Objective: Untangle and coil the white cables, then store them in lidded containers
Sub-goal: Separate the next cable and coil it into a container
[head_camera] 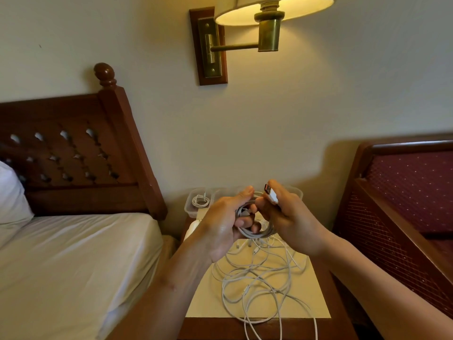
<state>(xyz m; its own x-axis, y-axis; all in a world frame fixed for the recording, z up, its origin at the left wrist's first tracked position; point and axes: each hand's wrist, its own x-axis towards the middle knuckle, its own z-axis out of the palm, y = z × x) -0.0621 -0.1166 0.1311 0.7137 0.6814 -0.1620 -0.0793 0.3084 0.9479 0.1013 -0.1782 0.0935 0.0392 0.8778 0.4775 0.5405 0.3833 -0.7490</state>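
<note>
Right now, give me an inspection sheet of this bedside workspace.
Surface: nightstand with a cream mat on top.
Job's things: coiled white cable held between both hands; clear container at the back holding a small coiled cable; its lid is not visible.
Clutter: nothing seen.
Grips: left hand closed around the coil; right hand pinching the white plug.
Cables: tangled white cables spread across the mat, strands hanging over the front edge.
Surroundings: bed and headboard to the left, upholstered chair to the right, lit wall lamp above.
</note>
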